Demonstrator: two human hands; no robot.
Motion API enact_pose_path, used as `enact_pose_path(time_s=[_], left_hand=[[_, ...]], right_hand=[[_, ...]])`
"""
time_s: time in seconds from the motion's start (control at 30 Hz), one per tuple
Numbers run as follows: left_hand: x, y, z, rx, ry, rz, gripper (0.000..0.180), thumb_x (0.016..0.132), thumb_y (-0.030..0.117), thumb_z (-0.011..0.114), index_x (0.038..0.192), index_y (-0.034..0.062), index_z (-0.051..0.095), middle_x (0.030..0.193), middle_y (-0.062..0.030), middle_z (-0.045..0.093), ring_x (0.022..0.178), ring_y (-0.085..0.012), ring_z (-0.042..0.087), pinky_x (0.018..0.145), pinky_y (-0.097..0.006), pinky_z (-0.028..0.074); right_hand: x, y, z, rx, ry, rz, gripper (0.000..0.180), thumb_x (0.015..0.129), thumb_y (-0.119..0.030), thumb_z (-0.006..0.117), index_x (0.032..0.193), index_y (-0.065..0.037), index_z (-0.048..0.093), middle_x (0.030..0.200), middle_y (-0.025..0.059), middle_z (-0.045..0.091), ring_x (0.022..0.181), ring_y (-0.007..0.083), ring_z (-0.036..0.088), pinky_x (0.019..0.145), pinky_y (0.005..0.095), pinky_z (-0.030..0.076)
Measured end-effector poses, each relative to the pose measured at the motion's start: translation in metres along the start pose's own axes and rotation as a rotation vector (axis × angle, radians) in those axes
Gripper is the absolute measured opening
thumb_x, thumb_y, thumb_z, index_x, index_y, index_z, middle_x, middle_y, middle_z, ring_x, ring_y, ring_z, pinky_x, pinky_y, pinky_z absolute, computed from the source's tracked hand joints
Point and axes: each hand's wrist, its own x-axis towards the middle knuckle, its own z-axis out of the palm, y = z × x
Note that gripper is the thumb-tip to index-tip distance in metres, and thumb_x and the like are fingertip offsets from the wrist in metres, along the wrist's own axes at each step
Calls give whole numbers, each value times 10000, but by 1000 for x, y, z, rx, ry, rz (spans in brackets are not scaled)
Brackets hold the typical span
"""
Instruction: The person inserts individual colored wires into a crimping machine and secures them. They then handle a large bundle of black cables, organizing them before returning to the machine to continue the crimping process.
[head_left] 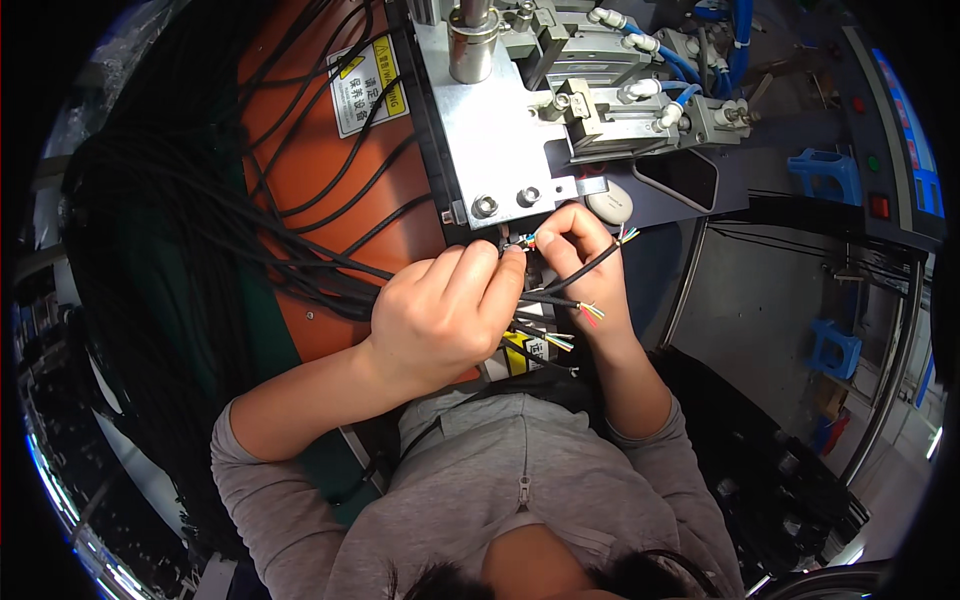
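Both hands pinching cable ends under the metal plate [490, 130]

Left hand [445, 315] and right hand [585, 255] each nip a black cable [585, 265] with stripped coloured wires [590, 312], fingertips almost touching

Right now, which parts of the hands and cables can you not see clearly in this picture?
- Head view: left hand covers its own fingertips and the cable part it pinches.
- Small piece at the wire tips, under the metal plate: too small to identify.
- Cable bundle runs into the dark left rim.
- Right hand: palm hidden.
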Motion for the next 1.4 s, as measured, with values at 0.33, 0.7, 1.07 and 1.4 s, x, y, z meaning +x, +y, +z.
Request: enact_pose_path(time_s=[0.33,0.7,1.07,1.4], left_hand=[[5,-2,-6,2,-44,-68,242,682,63,641,921,35,671,754,1,546,603,-115,561,493,-239,425],[4,2,-20,-120,-152,-160,196,729,99,687,910,29,660,666,-54,508,558,-194,557,499,-305,419],[12,-2,-32,-407,75,-84,261,676,119,715,914,32,653,944,-81,670,779,-217,652,620,-306,470],[12,-4,-36,-660,198,-215,298,701,121,772,853,31,532,940,-130,658,706,-246,627,590,-311,485]], right_hand=[[-2,-1,7,5,38,-13,167,899,-144,568,806,-6,548,671,-23,507,626,38,444,542,222,354],[-4,-3,-44,604,-320,-354,258,738,34,696,972,7,591,840,111,593,784,183,573,718,291,460],[-9,-8,-40,621,-42,-165,84,808,27,618,883,16,582,879,131,631,782,158,615,767,291,506],[-9,0,-52,512,-21,-170,115,786,55,604,830,-16,525,824,119,618,755,155,589,722,279,496]])
